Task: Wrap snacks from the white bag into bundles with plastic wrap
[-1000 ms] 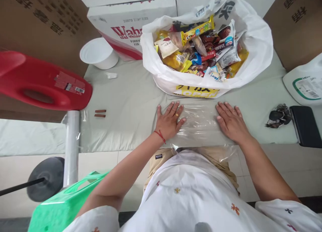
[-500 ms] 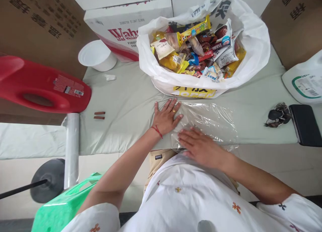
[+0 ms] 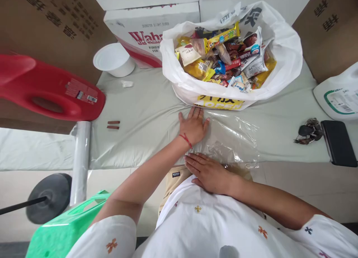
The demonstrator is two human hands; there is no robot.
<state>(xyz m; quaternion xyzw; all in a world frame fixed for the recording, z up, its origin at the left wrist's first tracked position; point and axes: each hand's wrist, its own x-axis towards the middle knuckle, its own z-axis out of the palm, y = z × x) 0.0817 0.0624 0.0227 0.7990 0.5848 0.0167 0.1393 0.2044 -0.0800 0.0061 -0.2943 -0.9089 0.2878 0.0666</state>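
Observation:
A clear plastic sheet or bag (image 3: 232,138) lies on the pale green cloth, its far edge close to the white bag of snacks (image 3: 179,81). Flat on the left part of the clear plastic rests my left hand (image 3: 193,126), fingers spread and pointing toward the snack bag, a red string at the wrist. My right hand (image 3: 209,172) is nearer my body at the table's front edge, palm down with fingers extended, touching the plastic's near left corner. Neither hand grips anything.
Left of my hands are two small brown strips (image 3: 113,124), a white bowl (image 3: 114,62), a red jug (image 3: 50,90) and a roll of clear film (image 3: 81,161). To the right lie keys (image 3: 308,131), a black phone (image 3: 338,142) and a white jug (image 3: 339,94).
My right hand has moved left and toward my body along the plastic. My left hand has shifted slightly right in view, and its fingers are closer to the snack bag.

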